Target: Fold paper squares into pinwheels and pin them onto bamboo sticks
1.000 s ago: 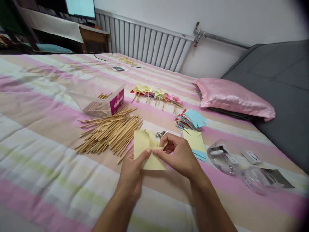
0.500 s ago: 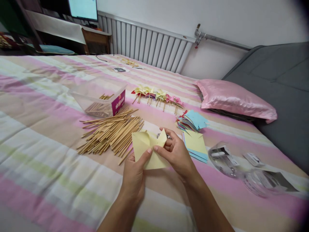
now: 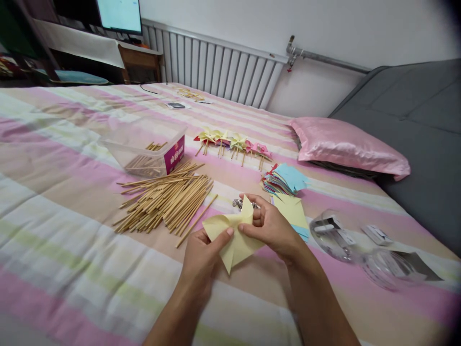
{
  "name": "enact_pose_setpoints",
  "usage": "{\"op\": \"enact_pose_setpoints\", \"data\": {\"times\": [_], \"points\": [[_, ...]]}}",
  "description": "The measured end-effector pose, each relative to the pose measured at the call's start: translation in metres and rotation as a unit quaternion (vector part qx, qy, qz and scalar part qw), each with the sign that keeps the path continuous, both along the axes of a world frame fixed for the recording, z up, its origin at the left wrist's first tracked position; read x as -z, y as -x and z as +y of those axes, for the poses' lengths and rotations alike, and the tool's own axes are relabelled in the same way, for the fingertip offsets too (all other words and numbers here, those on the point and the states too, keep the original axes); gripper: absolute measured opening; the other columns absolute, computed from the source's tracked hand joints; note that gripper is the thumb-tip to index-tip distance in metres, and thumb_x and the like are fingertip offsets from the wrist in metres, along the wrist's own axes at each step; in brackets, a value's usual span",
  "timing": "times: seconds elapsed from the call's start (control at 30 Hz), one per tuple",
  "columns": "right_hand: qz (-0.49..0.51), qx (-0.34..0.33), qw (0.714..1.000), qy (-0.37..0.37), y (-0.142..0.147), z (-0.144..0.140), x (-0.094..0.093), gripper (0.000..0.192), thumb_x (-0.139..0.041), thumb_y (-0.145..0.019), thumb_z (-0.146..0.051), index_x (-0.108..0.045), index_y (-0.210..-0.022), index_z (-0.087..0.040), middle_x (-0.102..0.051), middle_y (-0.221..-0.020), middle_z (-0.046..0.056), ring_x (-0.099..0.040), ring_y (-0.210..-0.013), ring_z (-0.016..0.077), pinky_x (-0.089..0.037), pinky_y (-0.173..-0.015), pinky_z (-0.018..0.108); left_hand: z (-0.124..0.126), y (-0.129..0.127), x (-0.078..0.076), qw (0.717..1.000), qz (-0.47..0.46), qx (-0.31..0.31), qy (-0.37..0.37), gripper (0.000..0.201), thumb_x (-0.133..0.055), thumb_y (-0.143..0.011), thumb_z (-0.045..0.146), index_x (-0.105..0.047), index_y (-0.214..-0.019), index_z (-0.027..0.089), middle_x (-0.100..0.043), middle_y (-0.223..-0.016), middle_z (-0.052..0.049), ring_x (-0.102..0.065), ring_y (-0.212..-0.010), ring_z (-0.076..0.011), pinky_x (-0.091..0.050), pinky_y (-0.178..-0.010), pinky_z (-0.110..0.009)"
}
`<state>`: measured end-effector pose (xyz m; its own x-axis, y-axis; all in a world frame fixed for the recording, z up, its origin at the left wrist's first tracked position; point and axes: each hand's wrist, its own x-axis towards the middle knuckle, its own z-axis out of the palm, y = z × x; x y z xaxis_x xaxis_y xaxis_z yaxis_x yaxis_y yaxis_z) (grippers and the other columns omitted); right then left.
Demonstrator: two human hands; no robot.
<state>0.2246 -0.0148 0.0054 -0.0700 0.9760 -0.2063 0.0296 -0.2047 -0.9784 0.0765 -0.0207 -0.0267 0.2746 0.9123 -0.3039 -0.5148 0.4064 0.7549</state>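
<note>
Between my hands is a yellow paper pinwheel (image 3: 237, 247), its corners partly curled toward the centre. My left hand (image 3: 201, 257) grips its left side, thumb pressed near the middle. My right hand (image 3: 268, 223) pinches it from the right, the thumb also near the centre; the other fingers are curled behind. Just beyond the paper lie small shiny metal pieces (image 3: 237, 203), partly hidden by it. To the left is a heap of thin wooden sticks (image 3: 165, 204), with a single stick (image 3: 197, 221) lying apart. A stack of yellow and blue paper sheets (image 3: 290, 209) sits right of my right hand.
A clear plastic box (image 3: 144, 158) holds more sticks. Finished pinwheels (image 3: 230, 139) lie in a row further back. Cut coloured papers (image 3: 284, 179), a clear round container (image 3: 329, 235), a clear lid (image 3: 385, 269) and a pink pillow (image 3: 349, 146) are to the right on the striped bedspread (image 3: 90, 269).
The yellow paper has been turned and lowered slightly, and its folds are more gathered toward the middle. Both hands still hold it. The view has shifted slightly.
</note>
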Motion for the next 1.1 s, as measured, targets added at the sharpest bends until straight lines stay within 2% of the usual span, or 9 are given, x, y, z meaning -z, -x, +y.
{"op": "enact_pose_setpoints", "data": {"times": [0.1,0.33,0.43,0.57,0.7,0.83,0.93,1.0,1.1], "points": [[-0.003,-0.015,1.0,0.005,0.003,0.0,0.0,0.068,-0.068,-0.066,-0.015,-0.038,-0.126,-0.019,-0.069,-0.081,0.003,-0.066,-0.067,0.016,-0.05,-0.059,0.025,-0.001,0.0,0.001,1.0,0.012,-0.006,0.006,0.041,-0.08,-0.061,0.031,-0.072,-0.096,0.01,-0.074,-0.079,-0.012,-0.068,-0.067,-0.0213,-0.052,-0.063,-0.029],[-0.01,-0.02,1.0,-0.004,0.006,0.0,0.001,0.065,-0.068,-0.066,-0.016,-0.039,-0.125,-0.02,-0.067,-0.081,0.003,-0.066,-0.068,0.0161,-0.05,-0.06,0.026,-0.001,0.0,0.004,1.0,0.011,-0.013,0.002,0.035,-0.079,-0.063,0.03,-0.072,-0.09,0.01,-0.074,-0.079,-0.012,-0.067,-0.065,-0.0207,-0.052,-0.061,-0.029],[-0.022,-0.022,0.999,-0.017,0.007,0.0,0.002,0.063,-0.068,-0.068,-0.017,-0.039,-0.124,-0.021,-0.065,-0.077,0.0,-0.065,-0.067,0.0158,-0.05,-0.06,0.026,-0.001,0.0,0.003,1.0,0.003,-0.011,0.001,0.038,-0.077,-0.065,0.028,-0.071,-0.097,0.01,-0.074,-0.082,-0.012,-0.068,-0.068,-0.0211,-0.053,-0.064,-0.029],[-0.04,-0.02,0.998,-0.033,0.007,-0.001,0.005,0.061,-0.067,-0.07,-0.019,-0.04,-0.124,-0.022,-0.059,-0.069,-0.004,-0.062,-0.064,0.0147,-0.049,-0.059,0.026,-0.001,-0.001,-0.001,1.0,-0.009,-0.016,0.01,0.039,-0.079,-0.061,0.023,-0.07,-0.097,0.009,-0.074,-0.083,-0.013,-0.069,-0.07,-0.0227,-0.054,-0.065,-0.03],[-0.064,-0.028,0.996,-0.053,0.007,-0.001,0.004,0.062,-0.07,-0.07,-0.024,-0.04,-0.124,-0.022,-0.058,-0.073,-0.003,-0.059,-0.064,0.0128,-0.049,-0.061,0.027,0.0,-0.001,-0.003,0.999,-0.018,-0.038,0.021,0.042,-0.08,-0.057,0.019,-0.07,-0.097,0.009,-0.074,-0.083,-0.013,-0.069,-0.076,-0.0254,-0.055,-0.067,-0.031],[-0.109,-0.012,0.989,-0.102,0.001,-0.002,-0.005,0.065,-0.075,-0.066,-0.025,-0.044,-0.124,-0.023,-0.06,-0.094,0.003,-0.061,-0.08,0.0148,-0.049,-0.073,0.029,0.003,0.001,-0.004,0.995,-0.038,-0.088,0.026,0.044,-0.079,-0.059,0.019,-0.068,-0.101,0.011,-0.074,-0.087,-0.011,-0.07,-0.08,-0.0253,-0.055,-0.071,-0.032],[-0.155,0.005,0.974,-0.164,-0.007,-0.005,-0.013,0.05,-0.071,-0.071,-0.022,-0.052,-0.118,-0.024,-0.059,-0.082,0.0,-0.058,-0.076,0.0133,-0.047,-0.072,0.027,0.008,0.005,-0.004,0.99,-0.031,-0.13,0.036,0.045,-0.077,-0.061,0.016,-0.067,-0.104,0.011,-0.074,-0.093,-0.011,-0.07,-0.082,-0.0243,-0.056,-0.073,-0.03],[-0.178,-0.032,0.965,-0.188,-0.012,-0.009,-0.018,0.034,-0.067,-0.075,-0.022,-0.06,-0.108,-0.023,-0.054,-0.068,-0.003,-0.054,-0.064,0.011,-0.045,-0.065,0.024,0.009,0.008,-0.004,0.989,-0.03,-0.139,0.04,0.043,-0.075,-0.064,0.013,-0.066,-0.106,0.011,-0.073,-0.095,-0.011,-0.069,-0.085,-0.0241,-0.056,-0.074,-0.03],[-0.197,-0.169,0.949,-0.177,-0.015,-0.014,-0.02,0.027,-0.067,-0.077,-0.023,-0.066,-0.104,-0.023,-0.059,-0.068,-0.002,-0.056,-0.062,0.0114,-0.045,-0.061,0.024,0.01,0.01,-0.005,0.989,-0.035,-0.135,0.042,0.04,-0.071,-0.069,0.012,-0.064,-0.109,0.012,-0.072,-0.099,-0.011,-0.069,-0.088,-0.024,-0.056,-0.074,-0.03]]}}
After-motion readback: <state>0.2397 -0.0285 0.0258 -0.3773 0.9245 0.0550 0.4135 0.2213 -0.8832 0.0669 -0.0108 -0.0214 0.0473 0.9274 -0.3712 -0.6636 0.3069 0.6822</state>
